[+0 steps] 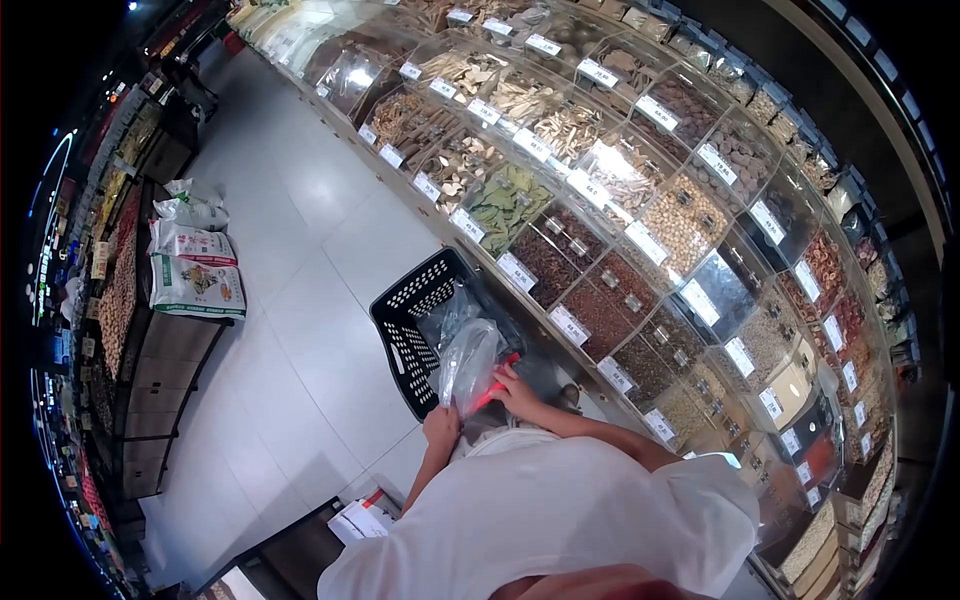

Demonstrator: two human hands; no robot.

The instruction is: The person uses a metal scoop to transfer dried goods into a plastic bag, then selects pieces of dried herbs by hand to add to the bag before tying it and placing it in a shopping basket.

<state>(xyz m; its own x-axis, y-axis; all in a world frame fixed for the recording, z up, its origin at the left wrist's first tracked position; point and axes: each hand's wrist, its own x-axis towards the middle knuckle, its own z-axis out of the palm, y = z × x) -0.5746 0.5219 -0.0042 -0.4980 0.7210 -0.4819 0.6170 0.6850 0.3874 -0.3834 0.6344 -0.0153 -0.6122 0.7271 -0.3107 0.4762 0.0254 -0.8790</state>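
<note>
Head view: R hand [515, 392] w/ fingers clamped on red strip [488, 394], beside clear bag [470, 356]. L hand [441, 426] at bag's near edge; can't tell if fingers are clamped. Bag's partly in blk basket [411, 308], on floor [300, 330] next to bins [555, 255].

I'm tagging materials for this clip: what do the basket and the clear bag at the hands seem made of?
The basket looks like rigid black plastic, probably satin, judging by its evenly perforated walls. The clear bag seems thin, glossy plastic film: it is see-through, creased and catches highlights.
</note>
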